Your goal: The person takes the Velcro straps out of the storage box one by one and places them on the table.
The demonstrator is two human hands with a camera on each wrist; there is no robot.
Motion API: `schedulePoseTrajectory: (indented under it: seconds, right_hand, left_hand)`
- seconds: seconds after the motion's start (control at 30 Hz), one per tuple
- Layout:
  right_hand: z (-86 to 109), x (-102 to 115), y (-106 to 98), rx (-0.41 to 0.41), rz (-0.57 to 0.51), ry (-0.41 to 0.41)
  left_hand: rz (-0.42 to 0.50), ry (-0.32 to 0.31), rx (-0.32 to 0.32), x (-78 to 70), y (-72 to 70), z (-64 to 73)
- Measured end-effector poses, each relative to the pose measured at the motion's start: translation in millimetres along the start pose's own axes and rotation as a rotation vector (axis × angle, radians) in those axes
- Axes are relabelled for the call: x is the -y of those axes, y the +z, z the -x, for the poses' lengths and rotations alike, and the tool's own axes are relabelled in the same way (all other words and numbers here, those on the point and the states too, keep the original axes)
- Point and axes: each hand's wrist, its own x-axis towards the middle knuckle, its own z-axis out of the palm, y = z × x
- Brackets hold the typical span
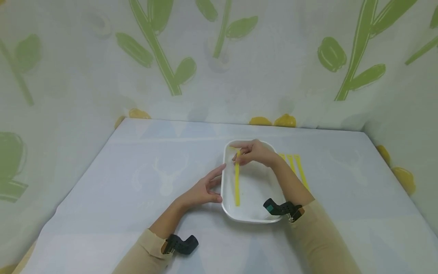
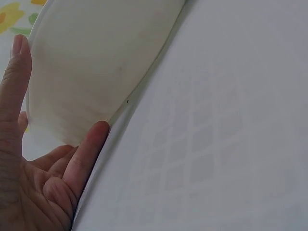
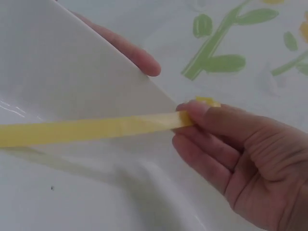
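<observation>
A white rectangular tray (image 1: 260, 182) with rounded corners lies on the table. My right hand (image 1: 256, 153) is above its far part and pinches a flat yellow strip (image 1: 237, 182) between thumb and fingers. In the right wrist view, the long part of this strip (image 3: 96, 133) runs left from the fingertips, and a short yellow piece shows behind the thumb. My left hand (image 1: 203, 189) rests against the tray's left side with spread fingers. The left wrist view shows its fingertips touching the outer wall of the tray (image 2: 106, 62).
Several more yellow strips (image 1: 301, 171) lie side by side on the table just right of the tray, partly hidden by my right forearm. The pale cloth (image 1: 119, 198) covers the table. A wall cloth with green leaf prints (image 1: 164, 64) stands behind.
</observation>
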Motion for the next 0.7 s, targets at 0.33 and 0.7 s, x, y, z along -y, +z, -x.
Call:
schedulePoseTrajectory:
  seconds: [0.33,0.7]
  right_hand:
    - [3.9,9.9,-2.8,-0.016,-0.221,-0.112]
    - [5.4,15.8,-8.6,0.005,-0.308,-0.202]
  left_hand:
    - [-0.022,0.003,-0.011,-0.7,-0.6,1.1]
    - [-0.008,-0.018,-0.018,-1.4,0.4,2.0]
